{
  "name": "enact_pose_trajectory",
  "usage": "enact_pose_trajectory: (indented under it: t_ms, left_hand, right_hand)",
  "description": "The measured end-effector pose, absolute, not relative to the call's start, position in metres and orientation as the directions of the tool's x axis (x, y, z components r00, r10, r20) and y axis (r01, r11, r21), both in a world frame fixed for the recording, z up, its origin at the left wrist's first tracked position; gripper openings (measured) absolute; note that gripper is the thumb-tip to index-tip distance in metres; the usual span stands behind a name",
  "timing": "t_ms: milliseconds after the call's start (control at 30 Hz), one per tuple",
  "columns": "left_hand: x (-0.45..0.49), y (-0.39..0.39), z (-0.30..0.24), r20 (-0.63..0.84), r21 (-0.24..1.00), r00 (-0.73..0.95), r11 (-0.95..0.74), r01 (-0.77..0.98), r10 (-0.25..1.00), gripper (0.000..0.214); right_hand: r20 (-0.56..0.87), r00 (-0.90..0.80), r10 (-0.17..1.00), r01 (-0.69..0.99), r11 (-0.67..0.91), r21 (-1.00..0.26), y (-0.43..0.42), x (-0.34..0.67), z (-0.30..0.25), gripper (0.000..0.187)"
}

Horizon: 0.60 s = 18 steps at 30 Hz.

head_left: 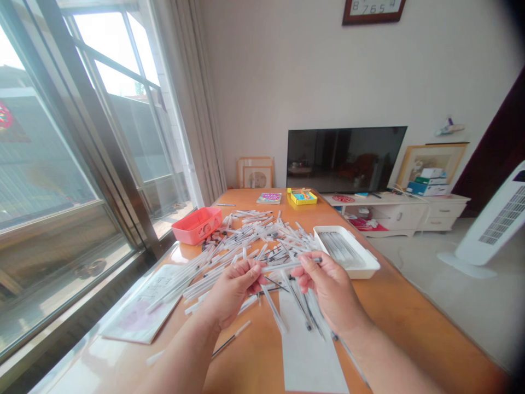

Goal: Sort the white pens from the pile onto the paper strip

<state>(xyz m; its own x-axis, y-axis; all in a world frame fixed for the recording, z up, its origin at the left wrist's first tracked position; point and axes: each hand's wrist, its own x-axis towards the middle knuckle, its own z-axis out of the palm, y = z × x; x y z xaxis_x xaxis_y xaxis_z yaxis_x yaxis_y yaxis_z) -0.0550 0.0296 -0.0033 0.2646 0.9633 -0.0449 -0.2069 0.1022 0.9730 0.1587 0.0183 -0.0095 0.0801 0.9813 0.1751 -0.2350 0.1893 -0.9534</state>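
A pen with a clear, whitish barrel and a dark right end lies level between my two hands. My left hand pinches its left end between thumb and finger. The dark end is pinched in my right hand. Beneath and beyond them spreads a loose pile of clear pen barrels, caps and dark refills. A white tray holding a row of pens stands just past my right hand. Under some pen parts, a white sheet of paper lies between my forearms.
A red plastic basket stands left of the pile, with a booklet nearer on the wooden table. At the far end are a yellow box and a colourful book. A television and white tower fan stand beyond.
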Motion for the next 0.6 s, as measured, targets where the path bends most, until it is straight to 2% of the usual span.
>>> enact_pose_trajectory:
  t_ms: [600]
  left_hand:
    - [-0.0526, 0.0246, -0.0009, -0.042, 0.951, 0.218, 0.106, -0.289, 0.975, 0.027]
  right_hand:
    - [0.195, 0.114, 0.974, -0.253, 0.218, -0.942, 0.0149, 0.1511, -0.0127, 0.035]
